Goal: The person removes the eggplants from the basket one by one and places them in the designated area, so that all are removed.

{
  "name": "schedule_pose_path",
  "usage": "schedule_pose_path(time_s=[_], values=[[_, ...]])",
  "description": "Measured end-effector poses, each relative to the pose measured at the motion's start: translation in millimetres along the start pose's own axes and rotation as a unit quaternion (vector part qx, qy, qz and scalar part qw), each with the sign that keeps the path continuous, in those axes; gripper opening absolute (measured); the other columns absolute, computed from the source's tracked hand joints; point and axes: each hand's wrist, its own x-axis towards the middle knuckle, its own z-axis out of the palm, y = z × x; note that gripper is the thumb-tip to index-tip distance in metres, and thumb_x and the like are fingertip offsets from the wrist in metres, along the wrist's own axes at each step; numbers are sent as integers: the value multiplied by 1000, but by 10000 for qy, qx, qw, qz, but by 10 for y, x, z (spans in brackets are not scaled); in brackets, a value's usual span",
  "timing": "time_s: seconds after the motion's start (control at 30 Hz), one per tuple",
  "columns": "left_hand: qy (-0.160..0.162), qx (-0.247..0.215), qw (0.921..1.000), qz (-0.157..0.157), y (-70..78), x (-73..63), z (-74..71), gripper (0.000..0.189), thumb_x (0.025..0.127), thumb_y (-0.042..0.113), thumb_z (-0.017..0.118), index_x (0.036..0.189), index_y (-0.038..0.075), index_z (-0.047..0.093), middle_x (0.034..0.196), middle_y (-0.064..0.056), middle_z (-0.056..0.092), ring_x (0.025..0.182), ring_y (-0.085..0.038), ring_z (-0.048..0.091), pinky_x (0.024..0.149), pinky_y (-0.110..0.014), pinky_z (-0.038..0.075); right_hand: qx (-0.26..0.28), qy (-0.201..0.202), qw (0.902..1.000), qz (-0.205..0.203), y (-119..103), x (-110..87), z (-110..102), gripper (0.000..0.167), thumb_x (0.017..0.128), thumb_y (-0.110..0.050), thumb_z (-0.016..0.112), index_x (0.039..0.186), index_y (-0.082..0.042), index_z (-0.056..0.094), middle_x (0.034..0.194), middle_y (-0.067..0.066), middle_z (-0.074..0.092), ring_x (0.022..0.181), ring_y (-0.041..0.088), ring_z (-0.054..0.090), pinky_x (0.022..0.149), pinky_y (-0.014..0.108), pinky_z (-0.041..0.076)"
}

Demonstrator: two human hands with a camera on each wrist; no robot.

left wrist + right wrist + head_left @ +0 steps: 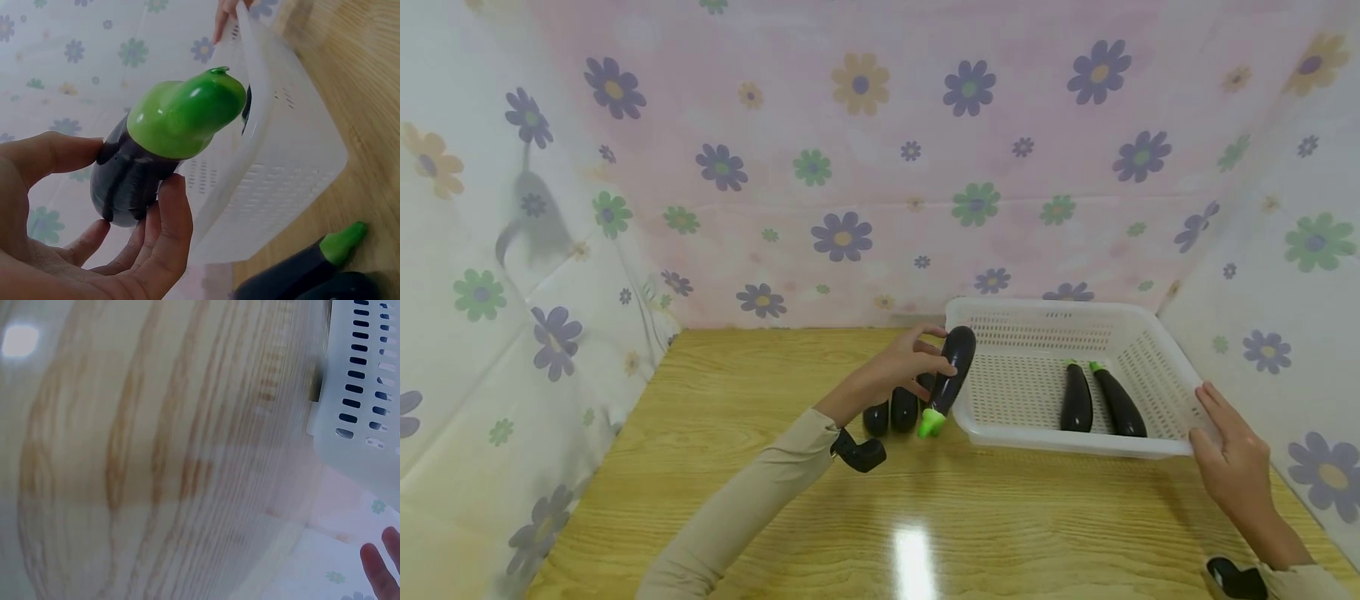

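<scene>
My left hand (904, 367) grips an eggplant (958, 360) at the left end of a white plastic basket (1067, 437). Its green cap (187, 112) points down and towards me, and the dark body lies between thumb and fingers. The held eggplant overlaps the basket's left rim in the head view. At the basket's right front corner, my right hand (1232, 454) holds the rim, with its fingertips (377, 569) at the edge of the right wrist view. Two eggplants, one on the left (1077, 400) and one on the right (1120, 404), lie inside the basket.
Several more eggplants (904, 410) lie on the wooden table (760, 375) under the left hand, partly hidden by it. Flower-patterned cloth (842, 167) stands behind the table and along both sides. Black devices, one on the left wrist (859, 452) and one on the right (1236, 577), are worn on the arms.
</scene>
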Motion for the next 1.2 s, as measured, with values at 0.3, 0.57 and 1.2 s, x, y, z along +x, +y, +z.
schedule_pose_path(time_s=[0.3, 0.57, 1.2], values=[[234, -92, 9997, -31, -79, -97, -152, 59, 84, 16, 70, 136, 19, 43, 128, -16, 48, 95, -30, 63, 68, -42, 56, 47, 87, 9999, -114, 43, 0, 13, 54, 88, -3, 45, 141, -6, 45, 146, 4, 39, 129, -8, 25, 104, 11, 15], [398, -145, 9990, -104, -131, -197, -309, 59, 85, 16, 68, 137, 19, 41, 130, -16, 46, 100, -27, 60, 68, -41, 56, -20, 88, 9998, -162, 44, 11, 19, 54, 87, -3, 45, 141, -5, 45, 145, 9, 40, 130, -8, 24, 104, 10, 15], [890, -295, 9954, -176, -262, -349, -608, 57, 85, 11, 68, 137, 18, 43, 128, -16, 49, 104, -30, 57, 66, -41, 55, -42, 26, 9999, -151, 55, 15, 10, 55, 88, -4, 45, 142, -7, 43, 146, 8, 38, 130, -8, 23, 107, 13, 14]])
